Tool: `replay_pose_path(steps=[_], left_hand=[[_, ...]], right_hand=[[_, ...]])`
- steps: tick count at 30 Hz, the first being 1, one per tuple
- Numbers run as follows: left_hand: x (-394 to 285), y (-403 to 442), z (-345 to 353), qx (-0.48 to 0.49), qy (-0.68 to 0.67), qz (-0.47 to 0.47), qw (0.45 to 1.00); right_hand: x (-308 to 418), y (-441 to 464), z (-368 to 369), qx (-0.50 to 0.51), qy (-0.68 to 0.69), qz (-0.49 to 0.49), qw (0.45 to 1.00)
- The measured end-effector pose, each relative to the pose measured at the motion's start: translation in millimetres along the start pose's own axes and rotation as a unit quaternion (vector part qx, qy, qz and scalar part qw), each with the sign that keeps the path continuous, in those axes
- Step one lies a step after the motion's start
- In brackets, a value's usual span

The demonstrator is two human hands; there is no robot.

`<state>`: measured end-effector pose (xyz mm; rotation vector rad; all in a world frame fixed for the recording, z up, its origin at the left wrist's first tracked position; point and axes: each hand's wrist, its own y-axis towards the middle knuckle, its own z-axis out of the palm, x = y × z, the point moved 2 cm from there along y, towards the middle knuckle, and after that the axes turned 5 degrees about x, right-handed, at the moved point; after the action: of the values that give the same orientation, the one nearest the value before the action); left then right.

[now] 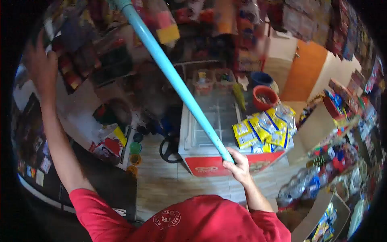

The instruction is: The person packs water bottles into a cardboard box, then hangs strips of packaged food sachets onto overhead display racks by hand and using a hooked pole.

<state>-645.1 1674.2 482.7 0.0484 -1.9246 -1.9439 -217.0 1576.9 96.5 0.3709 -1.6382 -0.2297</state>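
Turquoise pole (176,80) slants up and leftward from the right grip (237,164).

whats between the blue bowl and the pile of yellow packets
A red bowl with small items in it lies between the blue bowl and the yellow packets, as the head view shows.

The left hand (42,66) seems blurred, the blue pole (185,94) cut off above.

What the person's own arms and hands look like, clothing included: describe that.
Short red T-shirt sleeves, with a round white print on the shirt's chest; forearms uncovered. The right hand is gloveless, with no watch visible. The left hand is gloveless too, but too blurred to rule out rings.
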Motion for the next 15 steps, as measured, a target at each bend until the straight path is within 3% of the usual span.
replay_pose_path(steps=[2, 5, 7, 8, 9, 12, 15], left_hand=[[-55.8, -17.0, -26.0, -0.05, -0.043, 0.063, 0.996], [-135.4, -59.5, -40.3, 0.034, -0.193, 0.047, 0.98], [-186.2, -91.6, -38.5, 0.088, -0.268, 0.073, 0.957], [-211.9, -106.6, -40.5, 0.112, -0.322, 0.089, 0.936], [-237.8, -123.1, -41.0, 0.153, -0.368, 0.092, 0.913], [-316.6, -190.5, -28.8, 0.282, -0.489, 0.102, 0.819], [-401.6, -273.5, -20.4, 0.415, -0.624, 0.107, 0.653]], right_hand=[[-20.0, -10.5, -11.5, -0.028, 0.032, -0.015, 0.999], [-37.4, -34.0, -28.3, -0.031, 0.119, 0.081, 0.989], [-41.6, -39.1, -35.1, -0.041, 0.075, 0.082, 0.993], [-34.3, -40.7, -36.3, -0.043, 0.053, 0.127, 0.99], [-38.2, -45.0, -37.3, -0.071, 0.013, 0.108, 0.992], [-56.3, -70.1, -49.4, -0.099, 0.023, 0.223, 0.969], [-65.9, -101.3, -75.4, -0.133, -0.015, 0.25, 0.959]])
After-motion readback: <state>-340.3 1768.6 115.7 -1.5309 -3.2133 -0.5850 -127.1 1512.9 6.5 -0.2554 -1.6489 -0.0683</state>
